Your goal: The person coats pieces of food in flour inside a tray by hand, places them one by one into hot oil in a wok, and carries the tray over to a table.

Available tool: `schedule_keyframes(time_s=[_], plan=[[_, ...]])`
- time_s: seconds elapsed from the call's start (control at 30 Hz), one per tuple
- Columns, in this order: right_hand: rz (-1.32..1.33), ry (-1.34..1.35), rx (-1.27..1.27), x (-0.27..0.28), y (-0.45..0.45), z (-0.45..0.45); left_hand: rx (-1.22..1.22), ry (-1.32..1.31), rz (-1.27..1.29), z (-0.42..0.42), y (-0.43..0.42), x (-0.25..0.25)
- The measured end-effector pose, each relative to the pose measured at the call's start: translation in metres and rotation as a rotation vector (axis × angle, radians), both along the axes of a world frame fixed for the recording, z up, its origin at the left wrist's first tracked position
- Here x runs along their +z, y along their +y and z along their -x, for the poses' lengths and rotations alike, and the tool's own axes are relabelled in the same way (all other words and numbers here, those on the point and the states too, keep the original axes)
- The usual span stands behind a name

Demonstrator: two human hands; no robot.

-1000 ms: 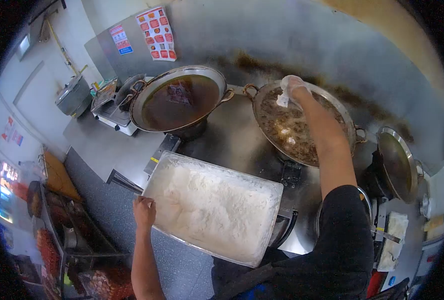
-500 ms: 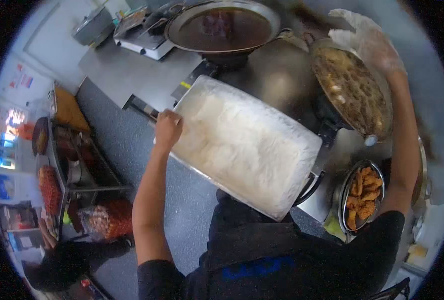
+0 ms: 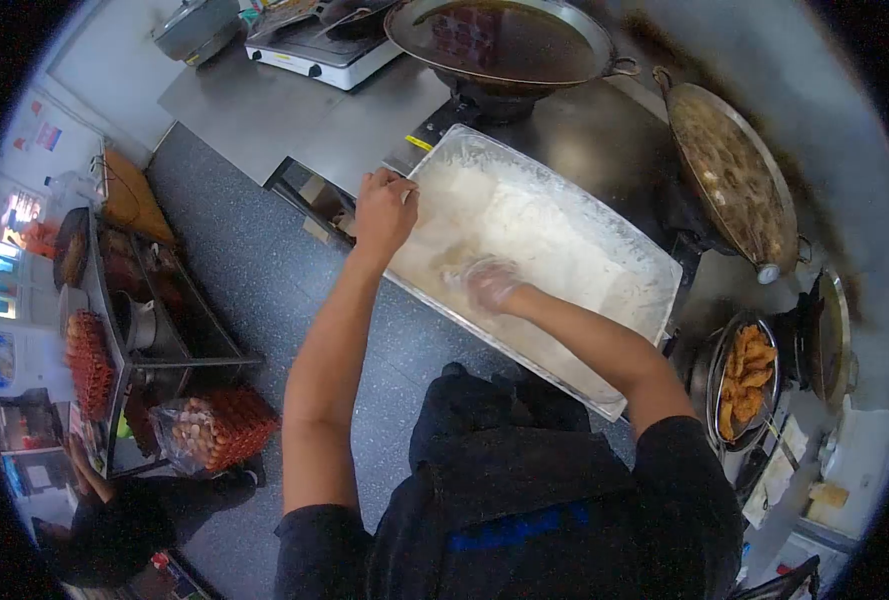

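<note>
A rectangular metal tray (image 3: 582,212) of white flour (image 3: 564,255) lies across the front of the counter. At its left corner, my left hand (image 3: 387,208) has its fingers closed over the rim. My right hand (image 3: 492,284), in a clear plastic glove, reaches down into the flour near the tray's front left side. Its fingers are blurred and partly hidden by flour, so whether they hold anything does not show.
Behind the tray are a wide pan of dark oil (image 3: 504,40) and a pan of bubbling oil (image 3: 734,170). A metal bowl holds fried pieces (image 3: 746,380) at right. Egg trays (image 3: 239,425) stand at lower left beside a person in dark clothing (image 3: 124,520).
My right hand has come from above the bubbling pan down into the flour. My left hand stays on the tray's rim. The view has shifted slightly.
</note>
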State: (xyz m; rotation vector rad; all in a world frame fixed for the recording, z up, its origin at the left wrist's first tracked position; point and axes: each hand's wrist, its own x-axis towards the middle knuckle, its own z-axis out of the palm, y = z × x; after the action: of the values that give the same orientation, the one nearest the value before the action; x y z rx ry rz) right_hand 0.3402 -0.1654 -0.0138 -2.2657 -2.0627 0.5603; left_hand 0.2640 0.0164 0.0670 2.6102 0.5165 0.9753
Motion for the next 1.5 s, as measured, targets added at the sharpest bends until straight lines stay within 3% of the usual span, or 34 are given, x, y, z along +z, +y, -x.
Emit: schedule_keyframes(time_s=[0.07, 0.17, 0.23, 0.37, 0.43, 0.53, 0.67, 0.73, 0.87, 0.97, 1.03, 1.17, 1.27, 1.33, 1.5], plan=[[0.121, -0.107, 0.001, -0.013, 0.020, 0.007, 0.000, -0.002, 0.016, 0.003, 0.002, -0.001], [0.136, 0.010, -0.140, -0.006, 0.028, 0.010, -0.003, -0.002, 0.034, 0.005, 0.004, -0.001], [0.240, -0.143, 0.014, 0.004, 0.009, 0.007, -0.023, 0.012, 0.038, 0.007, 0.005, -0.005], [0.358, -0.392, -0.042, -0.010, -0.027, -0.017, -0.045, 0.027, 0.076, 0.012, 0.006, -0.005], [0.044, -0.125, -0.192, 0.013, -0.051, -0.031, -0.062, 0.021, 0.064, 0.013, 0.007, -0.006], [0.048, -0.045, -0.307, 0.073, -0.066, -0.037, -0.080, 0.056, 0.099, 0.011, 0.009, -0.010], [-0.159, 0.004, -0.488, 0.053, -0.108, -0.064, -0.113, 0.045, 0.081, 0.004, 0.008, -0.020], [-0.443, 0.039, -0.478, 0.040, -0.119, -0.068, -0.114, 0.058, 0.097, 0.003, 0.006, -0.020], [-0.388, -0.010, -0.529, 0.097, -0.123, -0.048, -0.166, 0.065, 0.036, 0.006, 0.010, -0.023], [-0.178, 0.110, -0.641, 0.123, -0.131, -0.049, -0.162, 0.058, 0.067, 0.004, 0.006, -0.021], [-0.210, -0.173, -0.666, 0.119, -0.134, -0.043, -0.143, 0.071, 0.084, 0.002, 0.003, -0.020], [-0.078, -0.195, -0.727, 0.133, -0.132, -0.047, -0.164, 0.038, 0.102, 0.004, -0.002, -0.026], [-0.190, -0.107, -0.667, 0.126, -0.147, -0.054, -0.147, 0.050, 0.148, 0.005, -0.005, -0.024], [-0.297, -0.392, -0.539, 0.109, -0.161, -0.072, -0.129, 0.044, 0.151, 0.005, -0.008, -0.025], [-0.433, -0.429, -0.431, 0.173, -0.151, -0.044, -0.089, 0.084, 0.145, 0.006, -0.013, -0.025]])
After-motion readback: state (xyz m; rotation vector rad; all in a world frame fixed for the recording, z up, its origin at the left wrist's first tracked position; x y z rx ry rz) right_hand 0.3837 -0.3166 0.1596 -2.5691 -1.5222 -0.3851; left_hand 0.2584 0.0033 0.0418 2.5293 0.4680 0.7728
